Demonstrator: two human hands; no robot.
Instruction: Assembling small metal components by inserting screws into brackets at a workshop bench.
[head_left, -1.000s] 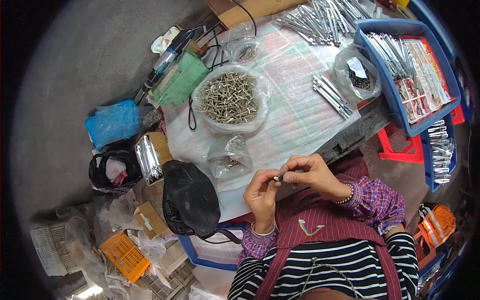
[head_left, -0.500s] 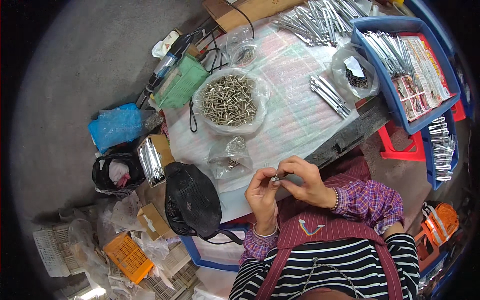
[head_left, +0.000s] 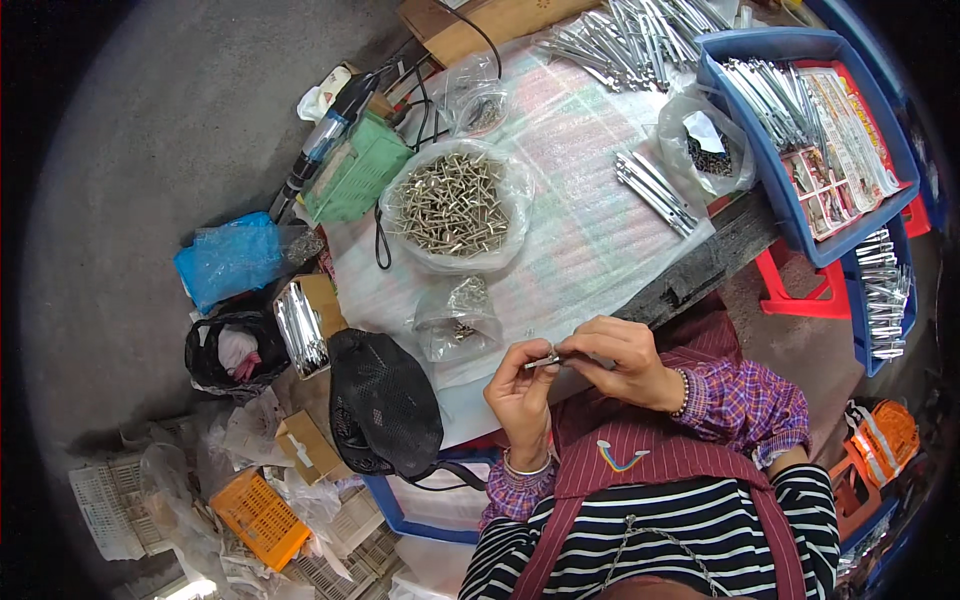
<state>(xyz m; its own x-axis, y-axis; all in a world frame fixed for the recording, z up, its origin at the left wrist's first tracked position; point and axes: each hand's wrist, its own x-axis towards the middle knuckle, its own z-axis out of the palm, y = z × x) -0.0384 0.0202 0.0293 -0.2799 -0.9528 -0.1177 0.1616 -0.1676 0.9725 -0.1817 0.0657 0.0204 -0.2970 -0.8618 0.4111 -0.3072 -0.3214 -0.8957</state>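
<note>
- Small metal part [head_left: 541,361]: pinched between left hand [head_left: 520,388] and right hand [head_left: 618,358], at the table's near edge.
- Table [head_left: 590,240]: pale sheet cover; bag of metal fasteners [head_left: 455,205]; loose metal rods [head_left: 655,188].
- Blue tray [head_left: 795,130]: rods, far right.
- Concrete floor [head_left: 130,150]: black bag [head_left: 385,400], orange crate [head_left: 260,518].

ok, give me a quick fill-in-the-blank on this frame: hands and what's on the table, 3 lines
1. Both hands pinch one small ____ part between left hand and right hand.
2. The clear bag of metal screws sits right beside a ____ plastic basket.
3. The loose metal strips on the white table cover lie to the left of a ____ tray.

Missing words: metal; green; blue
</note>
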